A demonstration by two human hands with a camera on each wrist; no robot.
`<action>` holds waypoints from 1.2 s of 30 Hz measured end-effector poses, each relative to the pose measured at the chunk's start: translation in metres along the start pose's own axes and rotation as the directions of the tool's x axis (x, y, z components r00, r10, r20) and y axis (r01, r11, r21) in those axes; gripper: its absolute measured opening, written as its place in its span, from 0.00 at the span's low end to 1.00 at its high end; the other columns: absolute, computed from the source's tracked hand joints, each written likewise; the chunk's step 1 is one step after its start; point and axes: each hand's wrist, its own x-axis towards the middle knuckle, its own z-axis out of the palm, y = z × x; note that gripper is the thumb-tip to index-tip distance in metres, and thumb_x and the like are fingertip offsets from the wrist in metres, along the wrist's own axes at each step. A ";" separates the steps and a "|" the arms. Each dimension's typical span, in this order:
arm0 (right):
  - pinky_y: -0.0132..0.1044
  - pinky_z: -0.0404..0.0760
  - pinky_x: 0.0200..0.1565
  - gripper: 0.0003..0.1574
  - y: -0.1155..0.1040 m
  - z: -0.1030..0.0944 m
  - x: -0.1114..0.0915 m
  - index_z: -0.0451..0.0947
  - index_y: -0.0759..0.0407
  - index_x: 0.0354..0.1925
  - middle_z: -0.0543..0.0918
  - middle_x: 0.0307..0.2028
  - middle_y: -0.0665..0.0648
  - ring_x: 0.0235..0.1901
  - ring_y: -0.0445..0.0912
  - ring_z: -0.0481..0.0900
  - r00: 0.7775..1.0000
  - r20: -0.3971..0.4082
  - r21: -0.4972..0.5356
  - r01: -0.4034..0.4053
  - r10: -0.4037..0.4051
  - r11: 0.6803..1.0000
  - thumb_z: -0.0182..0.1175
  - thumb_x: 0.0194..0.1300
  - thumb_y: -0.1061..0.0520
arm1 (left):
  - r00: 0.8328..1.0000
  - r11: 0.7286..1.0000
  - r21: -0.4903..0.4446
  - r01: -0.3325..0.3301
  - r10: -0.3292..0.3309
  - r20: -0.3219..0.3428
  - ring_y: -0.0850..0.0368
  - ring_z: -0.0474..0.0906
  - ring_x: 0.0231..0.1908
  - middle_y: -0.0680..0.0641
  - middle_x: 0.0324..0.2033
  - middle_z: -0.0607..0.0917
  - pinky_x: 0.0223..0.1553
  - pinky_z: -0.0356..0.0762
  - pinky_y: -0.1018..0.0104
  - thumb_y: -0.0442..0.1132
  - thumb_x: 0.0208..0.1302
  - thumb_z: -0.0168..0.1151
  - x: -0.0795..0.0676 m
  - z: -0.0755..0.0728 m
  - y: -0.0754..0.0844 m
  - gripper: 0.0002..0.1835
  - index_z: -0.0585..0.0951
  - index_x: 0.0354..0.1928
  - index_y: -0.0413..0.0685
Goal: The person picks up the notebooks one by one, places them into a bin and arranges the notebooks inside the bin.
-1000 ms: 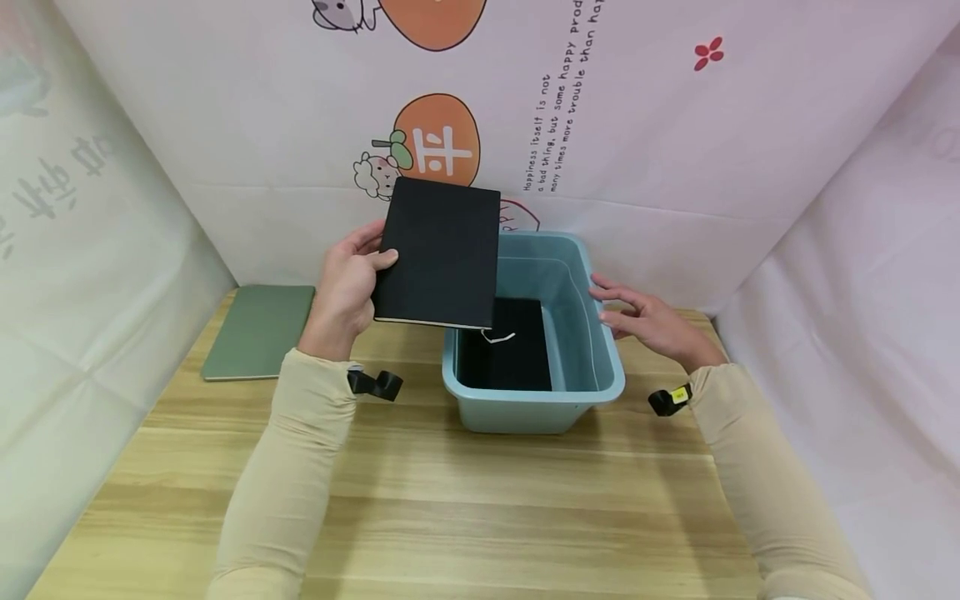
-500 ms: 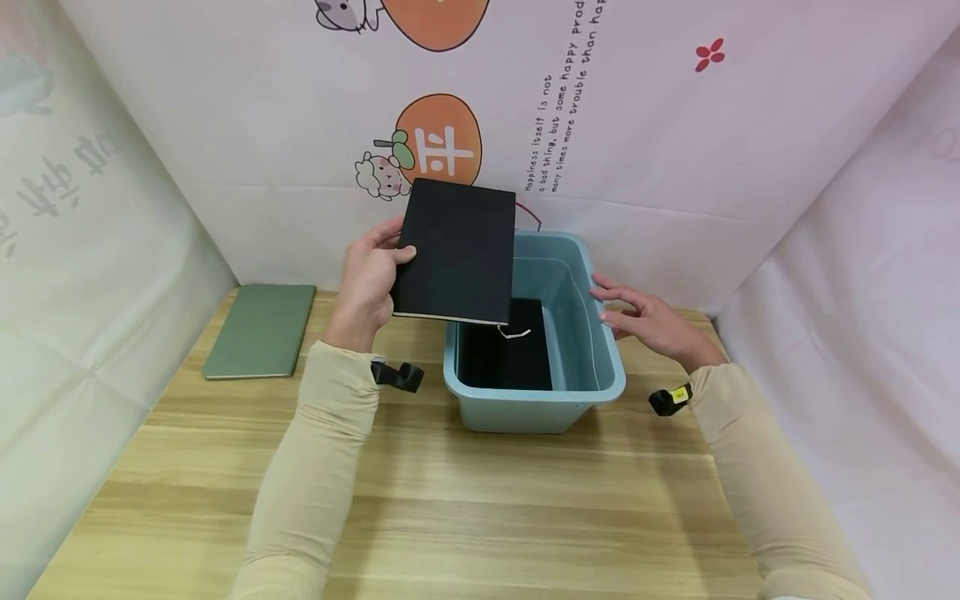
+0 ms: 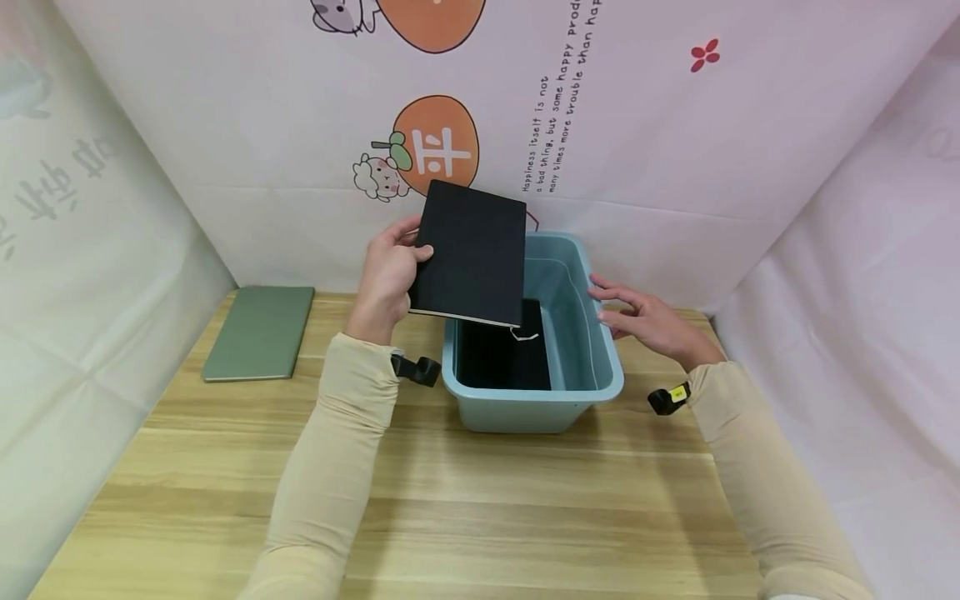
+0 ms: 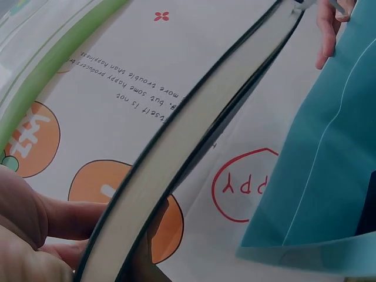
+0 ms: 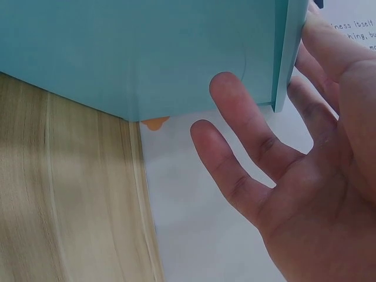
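My left hand [image 3: 388,275] grips the left edge of a black hardcover notebook [image 3: 474,254], thumb on its front cover and the other fingers behind. It is tilted up over the left part of a light blue plastic bin [image 3: 532,396], and a pale ribbon hangs at its lower right corner. In the left wrist view its cream page block [image 4: 176,138] faces the camera. Inside the bin lies a flat black item [image 3: 502,362], partly hidden by the notebook. My right hand [image 3: 648,321] rests fingertips at the bin's right rim, its fingers spread and loosely extended.
A green notebook [image 3: 258,333] lies on the wooden table [image 3: 480,508] at the left. Printed white cloth [image 3: 630,125] hangs close behind the bin and along both sides. Each wrist wears a small black camera.
My left hand has carried the black notebook to the right, further over the bin, with a slight tilt. My right hand, the bin and the green notebook have stayed in place.
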 end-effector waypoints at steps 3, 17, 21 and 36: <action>0.49 0.84 0.57 0.34 0.000 0.000 0.000 0.65 0.42 0.76 0.51 0.80 0.33 0.54 0.33 0.83 1.000 0.001 -0.003 0.002 -0.002 1.000 0.57 0.76 0.43 | 1.000 1.000 0.001 0.004 -0.004 0.004 0.50 0.79 0.52 0.45 0.62 0.75 0.60 0.79 0.55 0.27 0.73 0.53 0.001 0.004 0.000 0.27 0.73 0.72 0.52; 0.54 0.83 0.57 0.34 0.004 0.000 0.000 0.66 0.43 0.76 0.51 0.81 0.36 0.55 0.34 0.82 1.000 0.010 0.025 0.019 -0.020 1.000 0.57 0.76 0.45 | 0.997 0.999 0.029 0.036 -0.038 0.064 0.48 0.80 0.48 0.42 0.60 0.78 0.52 0.79 0.56 0.28 0.74 0.51 0.001 0.025 0.013 0.27 0.72 0.72 0.55; 0.48 0.85 0.55 0.34 0.003 0.000 0.000 0.66 0.44 0.76 0.51 0.81 0.37 0.57 0.36 0.82 1.000 0.005 0.019 0.028 -0.028 0.999 0.57 0.76 0.45 | 0.996 0.998 0.038 0.047 -0.050 0.075 0.49 0.80 0.46 0.44 0.58 0.78 0.49 0.79 0.57 0.28 0.74 0.50 0.001 0.029 0.013 0.27 0.71 0.72 0.55; 0.43 0.86 0.55 0.33 0.006 0.001 0.000 0.66 0.43 0.75 0.52 0.80 0.35 0.66 0.53 0.78 1.000 -0.003 0.029 0.030 -0.030 0.999 0.57 0.76 0.45 | 0.992 0.994 0.063 0.088 -0.093 0.081 0.45 0.80 0.56 0.43 0.65 0.75 0.59 0.78 0.53 0.28 0.73 0.50 0.009 0.037 0.004 0.30 0.67 0.74 0.55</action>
